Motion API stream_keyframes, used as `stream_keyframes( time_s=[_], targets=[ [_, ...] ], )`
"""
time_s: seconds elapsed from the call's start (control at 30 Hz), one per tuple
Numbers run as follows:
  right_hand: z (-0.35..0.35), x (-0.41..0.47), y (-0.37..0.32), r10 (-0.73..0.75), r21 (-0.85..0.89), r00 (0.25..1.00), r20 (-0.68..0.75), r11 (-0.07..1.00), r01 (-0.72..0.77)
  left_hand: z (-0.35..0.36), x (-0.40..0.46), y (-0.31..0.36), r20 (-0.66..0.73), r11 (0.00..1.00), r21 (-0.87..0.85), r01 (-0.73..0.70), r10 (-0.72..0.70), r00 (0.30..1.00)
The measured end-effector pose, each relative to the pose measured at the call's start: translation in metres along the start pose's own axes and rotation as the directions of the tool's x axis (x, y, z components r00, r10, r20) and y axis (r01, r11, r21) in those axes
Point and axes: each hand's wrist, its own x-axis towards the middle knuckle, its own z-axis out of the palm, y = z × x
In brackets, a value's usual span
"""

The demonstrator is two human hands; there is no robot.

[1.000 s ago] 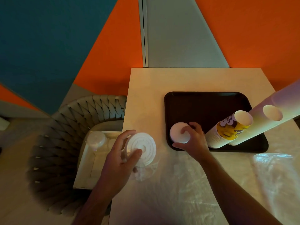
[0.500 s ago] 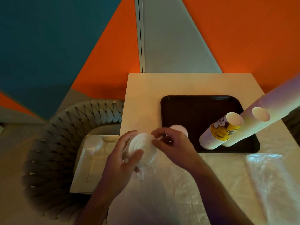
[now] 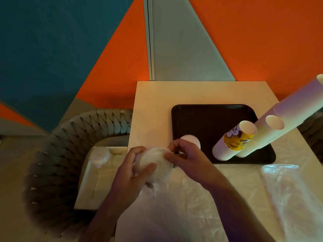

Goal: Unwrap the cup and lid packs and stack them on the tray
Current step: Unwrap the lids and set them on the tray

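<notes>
Two hands meet over the near left edge of the table (image 3: 174, 95), just left of centre in the frame. The left hand (image 3: 130, 173) grips a stack of white lids (image 3: 154, 165), thumb across its top and fingers curled round its far side. The right hand (image 3: 185, 158) pinches the right edge of that same stack with thumb and forefinger. Clear plastic wrap (image 3: 174, 206) trails from below the stack and spreads over the lower part of the table; a second clear sheet (image 3: 286, 189) lies at lower right. Just beyond the right hand, a small white pile of lids (image 3: 192, 139) sits at the near left corner of the dark tray (image 3: 206, 119). At the tray's right end stand two stacks of cups, both leaning toward the upper right: a shorter one with yellow print (image 3: 234, 142) and, touching it, a tall plain stack (image 3: 286, 119) running out of frame. Left of the table, a woven grey chair (image 3: 70, 137) carries a pale box (image 3: 90, 186) with a wrapped lid pack (image 3: 100, 155) on it.
</notes>
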Motion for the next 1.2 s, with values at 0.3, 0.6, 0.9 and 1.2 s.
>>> stream_keyframes(
  time_s=[0.3, 0.6, 0.9, 1.2],
  targets=[
    [0.0, -0.002, 0.002, 0.065, 0.219, 0.994, -0.084, 0.975, -0.045, -0.004, -0.002, -0.002, 0.036, 0.993, -0.114, 0.017, -0.013, 0.999],
    [0.007, -0.011, 0.007, -0.276, -0.298, 0.961, -0.031, 0.92, 0.255, 0.001, -0.003, 0.003, 0.002, 0.998, -0.026, -0.054, 0.054, 0.999],
    [0.014, -0.01, 0.015, -0.264, -0.32, 0.964, -0.018, 0.915, 0.244, 0.005, -0.003, 0.004, 0.073, 0.999, -0.027, -0.044, 0.046, 0.996],
    [-0.029, 0.015, 0.041, -0.237, -0.355, 0.92, -0.312, 0.927, 0.119, -0.005, 0.003, -0.005, -0.066, 0.996, 0.078, -0.043, 0.049, 0.997]
  ],
)
